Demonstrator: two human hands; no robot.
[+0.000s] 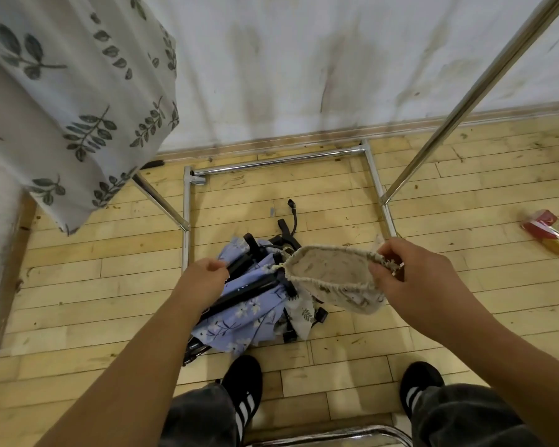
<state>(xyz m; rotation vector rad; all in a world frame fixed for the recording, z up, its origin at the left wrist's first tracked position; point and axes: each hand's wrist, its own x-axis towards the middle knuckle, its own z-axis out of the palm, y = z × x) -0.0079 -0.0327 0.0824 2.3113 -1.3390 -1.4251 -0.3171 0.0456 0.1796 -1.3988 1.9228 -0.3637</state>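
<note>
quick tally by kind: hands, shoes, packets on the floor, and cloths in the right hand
hands: 2, the left hand gripping the black hangers and the right hand
black shoes: 2
packets on the floor: 1, the red and yellow packet
cloths in the right hand: 1, the beige cloth, pinched at its edge
total: 6

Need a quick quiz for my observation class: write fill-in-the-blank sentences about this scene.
1. The left hand grips a bundle of ____ hangers.
2. The beige cloth is pinched by the fingers of the ____ hand.
3. The red and yellow packet lies on the ____ floor.
Missing words: black; right; wooden.
</note>
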